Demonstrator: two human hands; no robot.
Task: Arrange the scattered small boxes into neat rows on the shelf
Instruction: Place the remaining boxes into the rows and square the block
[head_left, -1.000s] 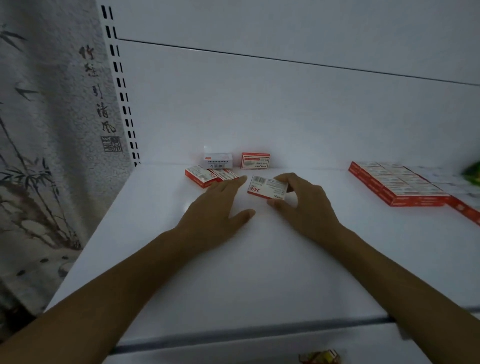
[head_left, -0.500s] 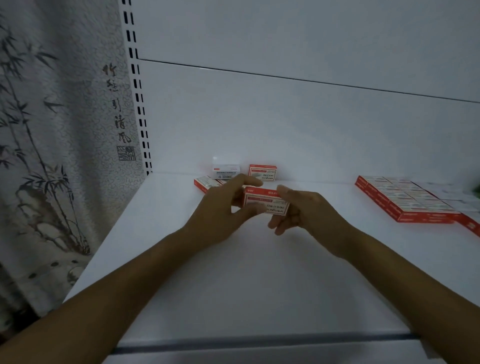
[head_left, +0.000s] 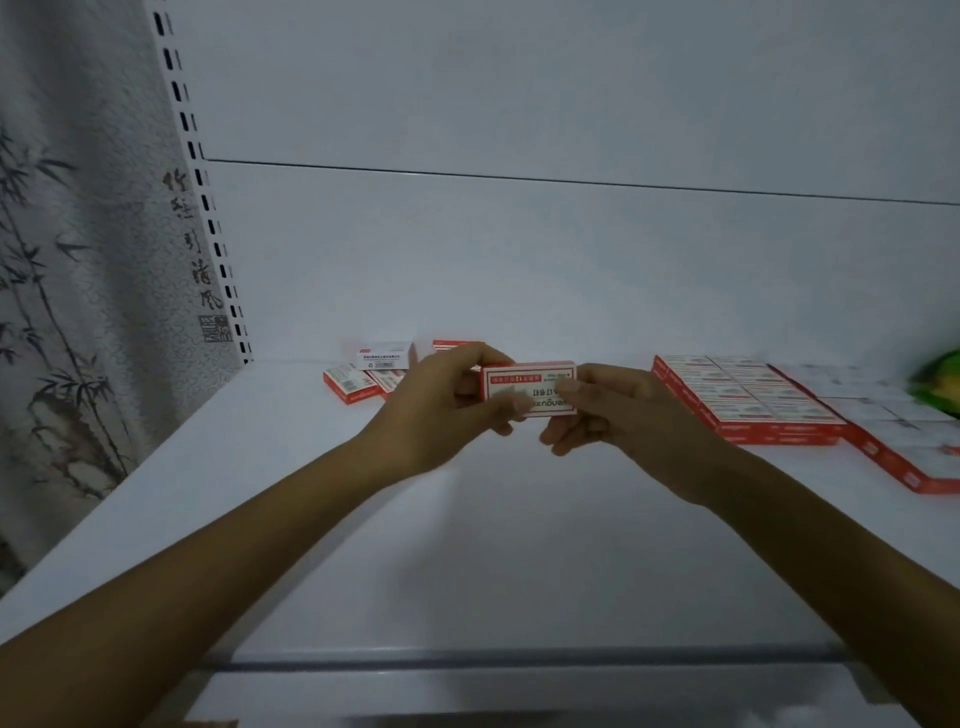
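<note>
Both hands hold one small red-and-white box (head_left: 530, 387) above the white shelf (head_left: 467, 545), its printed face turned toward me and upside down. My left hand (head_left: 441, 410) grips its left end and my right hand (head_left: 618, 410) grips its right end. Behind the hands, near the shelf's back left, lie loose boxes: a flat one (head_left: 347, 383), a white one standing on edge (head_left: 383, 356), and a red one (head_left: 452, 345) mostly hidden by my left hand. Flat boxes in neat rows (head_left: 743, 397) sit at the right.
The shelf's back panel (head_left: 519, 270) rises behind the boxes. A slotted upright (head_left: 208, 208) and a bamboo-print curtain (head_left: 78, 312) stand at the left. A green object (head_left: 940, 382) shows at the far right edge. The shelf's front lip (head_left: 467, 662) runs below my forearms.
The box left the shelf in my right hand, my left hand joined it, and both hands have since lifted it and turned its printed face toward me.
</note>
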